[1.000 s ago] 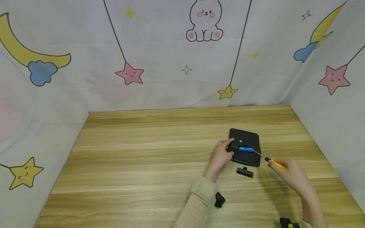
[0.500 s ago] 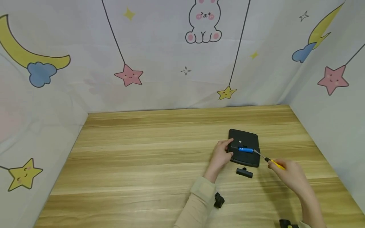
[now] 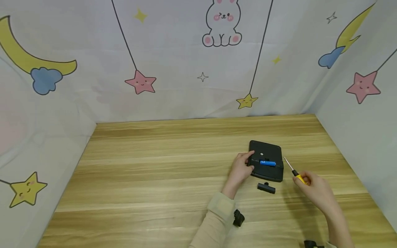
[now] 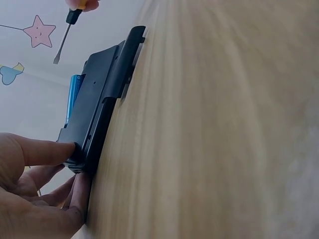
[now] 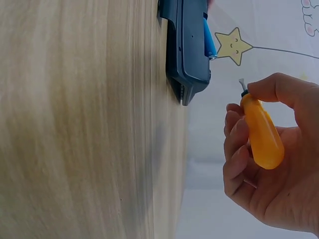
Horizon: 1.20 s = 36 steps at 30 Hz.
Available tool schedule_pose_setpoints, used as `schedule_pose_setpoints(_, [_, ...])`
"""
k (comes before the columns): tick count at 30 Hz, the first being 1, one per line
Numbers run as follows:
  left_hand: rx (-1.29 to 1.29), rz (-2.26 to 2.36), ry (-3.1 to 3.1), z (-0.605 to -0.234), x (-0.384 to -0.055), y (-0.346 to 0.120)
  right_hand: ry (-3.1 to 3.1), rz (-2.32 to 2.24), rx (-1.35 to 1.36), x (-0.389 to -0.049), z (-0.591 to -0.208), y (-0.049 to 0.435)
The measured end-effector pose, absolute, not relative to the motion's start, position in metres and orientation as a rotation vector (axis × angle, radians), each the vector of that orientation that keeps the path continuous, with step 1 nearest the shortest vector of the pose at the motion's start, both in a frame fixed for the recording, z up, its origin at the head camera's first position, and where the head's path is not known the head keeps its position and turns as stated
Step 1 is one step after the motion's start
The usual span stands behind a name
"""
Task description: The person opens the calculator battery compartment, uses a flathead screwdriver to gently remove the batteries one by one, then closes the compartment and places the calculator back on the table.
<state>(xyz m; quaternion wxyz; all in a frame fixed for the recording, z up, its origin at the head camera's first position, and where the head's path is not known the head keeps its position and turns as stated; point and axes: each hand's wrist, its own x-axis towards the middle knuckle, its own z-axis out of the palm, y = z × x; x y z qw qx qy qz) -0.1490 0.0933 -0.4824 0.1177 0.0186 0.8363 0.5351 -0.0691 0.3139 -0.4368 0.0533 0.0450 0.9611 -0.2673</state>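
A flat black device (image 3: 270, 150) with rounded corners lies on the table. A blue cylindrical battery (image 3: 267, 163) sits in a slot across it, standing partly above the surface in the left wrist view. My left hand (image 3: 242, 168) grips the device's left edge, with the thumb (image 4: 50, 151) pressing on its face. To the right of the device, my right hand (image 3: 315, 188) holds a yellow-handled screwdriver (image 5: 264, 134). Its flat metal tip (image 4: 57, 59) points up and away, apart from both device and battery. In front of the device lies a dark half-round battery cover (image 3: 266, 187) with a small tab.
A small black object (image 3: 238, 218) is beside the left sleeve (image 3: 214, 220); its kind is unclear. Another black item (image 3: 311, 244) shows at the bottom edge near the right wrist. White fabric walls with printed stars (image 3: 247, 101) border the wooden table (image 3: 149, 179).
The screwdriver tip has come away from the battery's right end and swung up to the right of the device. My left hand keeps its hold in place.
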Motion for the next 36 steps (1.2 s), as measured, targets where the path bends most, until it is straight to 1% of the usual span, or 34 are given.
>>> schedule_pose_setpoints(36, [0.039,1.580,2.429,-0.482,-0.149,0.093,2.931,-0.725,0.322,-0.067,-0.445,0.332])
